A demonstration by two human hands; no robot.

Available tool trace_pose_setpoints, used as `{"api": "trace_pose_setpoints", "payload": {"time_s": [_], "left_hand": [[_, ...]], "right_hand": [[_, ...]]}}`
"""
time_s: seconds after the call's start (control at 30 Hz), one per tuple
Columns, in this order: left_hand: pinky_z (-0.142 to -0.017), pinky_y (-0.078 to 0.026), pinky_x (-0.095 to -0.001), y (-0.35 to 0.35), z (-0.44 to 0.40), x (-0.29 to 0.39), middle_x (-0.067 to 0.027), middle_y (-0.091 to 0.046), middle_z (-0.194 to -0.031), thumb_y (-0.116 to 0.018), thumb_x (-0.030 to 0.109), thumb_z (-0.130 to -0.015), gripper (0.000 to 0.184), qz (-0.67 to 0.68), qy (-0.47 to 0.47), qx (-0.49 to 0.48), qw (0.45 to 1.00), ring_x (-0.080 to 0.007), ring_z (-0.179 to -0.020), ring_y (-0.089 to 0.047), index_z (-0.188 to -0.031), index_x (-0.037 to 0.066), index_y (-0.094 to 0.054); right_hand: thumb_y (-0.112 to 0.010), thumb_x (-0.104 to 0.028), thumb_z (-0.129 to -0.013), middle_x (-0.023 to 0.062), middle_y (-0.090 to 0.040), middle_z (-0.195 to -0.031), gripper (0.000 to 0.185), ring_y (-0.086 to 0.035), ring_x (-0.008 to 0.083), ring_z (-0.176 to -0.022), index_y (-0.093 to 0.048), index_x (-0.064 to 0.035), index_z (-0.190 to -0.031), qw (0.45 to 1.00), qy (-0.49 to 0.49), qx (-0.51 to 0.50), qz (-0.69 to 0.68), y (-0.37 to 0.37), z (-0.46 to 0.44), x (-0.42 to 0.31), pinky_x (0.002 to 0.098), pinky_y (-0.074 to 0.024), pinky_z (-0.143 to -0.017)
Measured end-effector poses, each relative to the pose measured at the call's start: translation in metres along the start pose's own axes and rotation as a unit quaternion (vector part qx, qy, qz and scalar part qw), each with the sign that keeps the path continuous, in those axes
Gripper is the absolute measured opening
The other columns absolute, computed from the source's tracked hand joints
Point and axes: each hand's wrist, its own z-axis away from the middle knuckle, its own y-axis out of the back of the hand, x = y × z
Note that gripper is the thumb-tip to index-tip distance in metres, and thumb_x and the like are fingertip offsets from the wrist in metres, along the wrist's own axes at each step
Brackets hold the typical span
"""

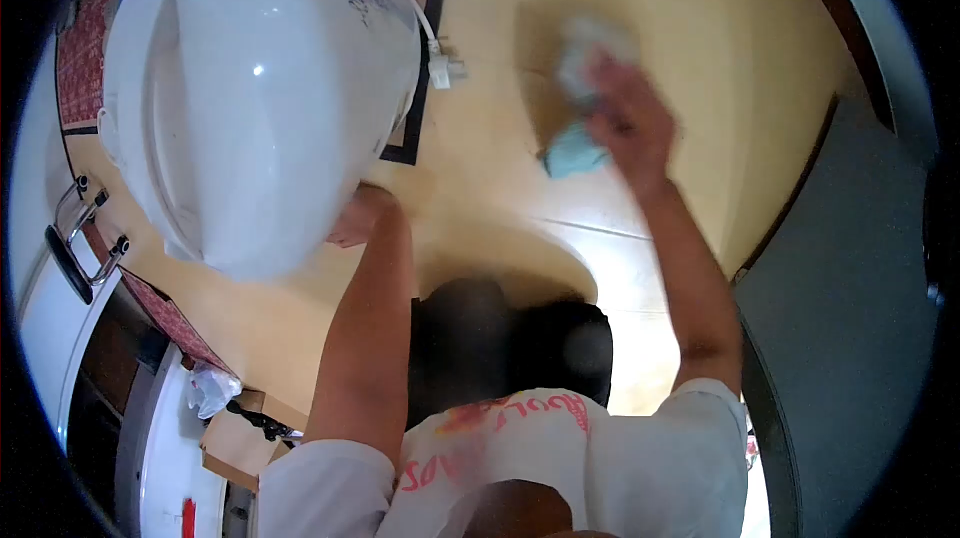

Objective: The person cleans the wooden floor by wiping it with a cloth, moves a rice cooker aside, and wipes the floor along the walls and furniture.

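The right hand [640,128] is closed around a teal cloth [575,152], with only a narrow opening between the fingers, as far as the blur lets me see. The teal part hangs out at the lower side of this hand. A pale, whitish bundle [592,50] shows at the fingertips; whether it belongs to the same cloth or is a second piece, I cannot tell. The hand is over the tan floor [490,128], with a shadow beside it; contact with the floor is not clear.

The left hand [362,216] is at the lower right edge of the white rounded appliance [235,88], partly hidden behind it. Because the fingers are mostly covered, I cannot say how wide they are open, or whether they grip the appliance or only rest near it.

About progress, I judge that the work is under way and not finished, since the cloth is in the hand and the left hand is close to the appliance. No finished part can be told from the surfaces, so how much is left remains uncertain. The appliance is at the left, near the red patterned rug [82,88], and its white plug [440,72] lies unconnected, apart from both hands.
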Motion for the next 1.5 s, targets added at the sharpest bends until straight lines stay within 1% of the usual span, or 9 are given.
{"api": "trace_pose_setpoints", "payload": {"time_s": [0.1,0.4,0.63,0.77,0.87,0.97,1.2,1.37,1.5], "left_hand": [[-0.101,-0.038,-0.0506,-0.012,-0.01,-0.005,-0.0137,-0.043,-0.141,-0.048,0.042,-0.093,0.051,0.053,0.004,0.042,0.998,-0.0329,-0.127,-0.044,-0.131,0.009,-0.046],[-0.104,-0.035,-0.0472,-0.02,-0.005,-0.012,-0.0134,-0.046,-0.138,-0.036,0.05,-0.096,0.061,0.081,0.017,0.042,0.996,-0.0312,-0.128,-0.044,-0.135,0.004,-0.043],[-0.103,-0.036,-0.0473,-0.025,-0.008,-0.015,-0.0138,-0.046,-0.138,-0.039,0.047,-0.095,0.059,0.07,-0.02,0.043,0.996,-0.0309,-0.128,-0.044,-0.135,0.004,-0.043],[-0.103,-0.036,-0.0473,-0.017,-0.006,-0.009,-0.0144,-0.046,-0.138,-0.04,0.046,-0.095,0.059,0.06,-0.042,0.048,0.996,-0.0312,-0.128,-0.044,-0.135,0.004,-0.042],[-0.103,-0.036,-0.0473,-0.018,-0.006,-0.01,-0.0148,-0.046,-0.138,-0.042,0.045,-0.094,0.059,0.051,-0.055,0.044,0.996,-0.0314,-0.128,-0.044,-0.136,0.003,-0.042],[-0.103,-0.037,-0.0473,-0.018,-0.006,-0.01,-0.0153,-0.045,-0.138,-0.043,0.045,-0.094,0.059,0.041,-0.043,0.051,0.997,-0.0317,-0.128,-0.044,-0.136,0.003,-0.041],[-0.103,-0.038,-0.0473,-0.033,-0.014,-0.014,-0.0163,-0.045,-0.139,-0.045,0.043,-0.094,0.06,0.02,-0.047,0.049,0.998,-0.0322,-0.128,-0.045,-0.137,0.002,-0.04],[-0.103,-0.038,-0.0473,-0.038,-0.011,-0.016,-0.017,-0.044,-0.139,-0.047,0.041,-0.093,0.06,0.004,-0.046,0.037,0.998,-0.0326,-0.127,-0.045,-0.138,0.001,-0.039],[-0.105,-0.037,-0.047,0.001,0.002,-0.006,-0.0185,-0.042,-0.141,-0.044,0.044,-0.095,0.063,0.001,-0.029,-0.016,0.999,-0.0335,-0.13,-0.042,-0.14,0.0,-0.036]], "right_hand": [[-0.052,0.008,-0.078,0.0087,-0.063,-0.129,0.051,-0.059,0.0206,-0.116,-0.064,-0.0053,-0.125,0.987,-0.024,0.134,0.085,0.1,0.0,0.029,0.032,-0.0471,-0.097],[-0.042,-0.053,-0.097,0.0013,-0.027,-0.158,0.057,-0.012,0.0315,-0.148,-0.043,-0.0256,-0.146,0.942,-0.238,0.104,0.215,0.139,0.077,0.15,0.0649,0.0033,-0.11],[-0.076,-0.035,-0.068,0.0094,-0.057,-0.133,0.07,-0.045,0.0408,-0.128,-0.055,-0.0127,-0.131,0.935,-0.072,-0.138,0.319,-0.048,0.061,-0.001,0.0538,-0.033,-0.108],[-0.062,-0.019,-0.077,0.0051,-0.06,-0.127,0.041,-0.046,0.0313,-0.132,-0.062,-0.0131,-0.118,0.966,0.156,-0.038,0.203,-0.088,0.086,-0.02,0.0473,-0.0393,-0.106],[-0.057,-0.02,-0.085,0.0103,-0.061,-0.124,0.036,-0.064,0.0341,-0.102,-0.062,-0.0175,-0.12,0.929,-0.114,-0.217,0.279,-0.057,0.072,-0.008,0.0468,-0.0542,-0.082],[-0.054,-0.015,-0.092,0.0119,-0.067,-0.106,0.034,-0.065,0.0295,-0.076,-0.06,-0.0157,-0.125,0.971,-0.073,0.186,0.13,0.019,0.037,0.055,0.0411,-0.0552,-0.065],[-0.068,-0.011,-0.079,0.0064,-0.064,-0.08,0.017,-0.06,0.0294,-0.074,-0.07,-0.0119,-0.096,0.94,-0.013,-0.015,0.34,-0.069,0.048,0.004,0.0399,-0.049,-0.06],[-0.065,-0.011,-0.077,0.0067,-0.065,-0.121,0.038,-0.055,0.0295,-0.122,-0.069,-0.0205,-0.114,0.971,0.164,-0.122,0.122,-0.087,0.09,-0.038,0.0448,-0.047,-0.098],[-0.065,-0.013,-0.082,0.0107,-0.066,-0.115,0.037,-0.061,0.0299,-0.114,-0.067,-0.0228,-0.118,0.988,-0.129,0.054,0.072,-0.058,0.003,-0.011,0.0423,-0.0522,-0.089]]}}
